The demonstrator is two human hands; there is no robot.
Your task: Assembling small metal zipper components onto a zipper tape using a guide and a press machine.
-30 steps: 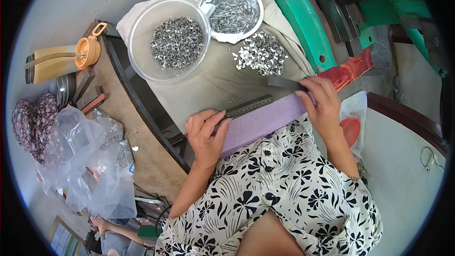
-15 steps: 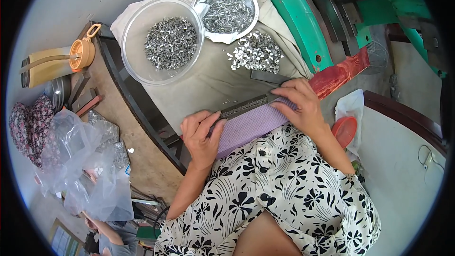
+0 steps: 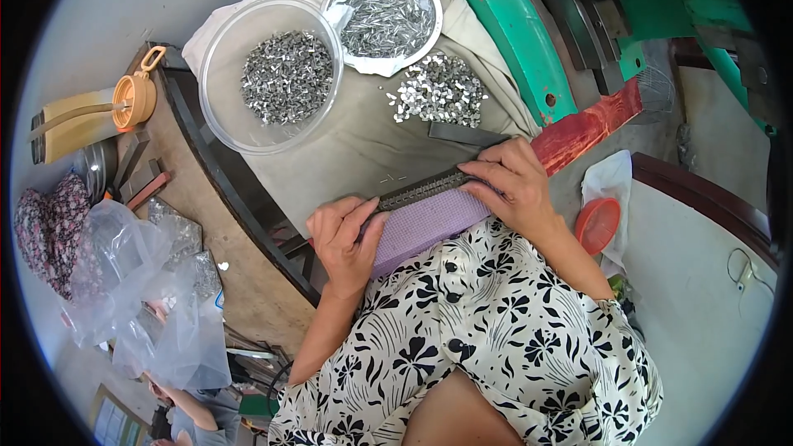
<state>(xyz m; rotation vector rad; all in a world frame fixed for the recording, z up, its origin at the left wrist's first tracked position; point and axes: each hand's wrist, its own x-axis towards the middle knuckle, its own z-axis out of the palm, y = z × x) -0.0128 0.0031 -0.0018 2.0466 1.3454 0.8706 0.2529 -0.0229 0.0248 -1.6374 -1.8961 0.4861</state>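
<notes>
A long dark metal bar with a row of notches or small parts along it point(image 3: 420, 189) lies along the far edge of a purple textured pad point(image 3: 434, 221) in front of my body. My left hand point(image 3: 340, 239) grips the bar's left end between thumb and fingers. At its right end my right hand point(image 3: 514, 184) pinches the bar the same way. Just beyond the bar, a couple of thin pins point(image 3: 393, 177) lie on the beige cloth point(image 3: 289, 177). A flat dark metal block point(image 3: 464, 134) rests beyond my right hand, beside a pile of small silvery pieces point(image 3: 439, 91).
Farther off stand a clear plastic tub point(image 3: 213, 74) of small metal parts and a white-rimmed bowl point(image 3: 434, 29) of metal pins. A green machine frame point(image 3: 516, 37) borders the right. To the left are a wooden table point(image 3: 248, 289), plastic bags point(image 3: 178, 339) and an orange-lidded bottle point(image 3: 83, 122).
My right hand has shifted slightly left and now grips the bar's right end, where before it rested more on the pad. The whole view has shifted slightly.
</notes>
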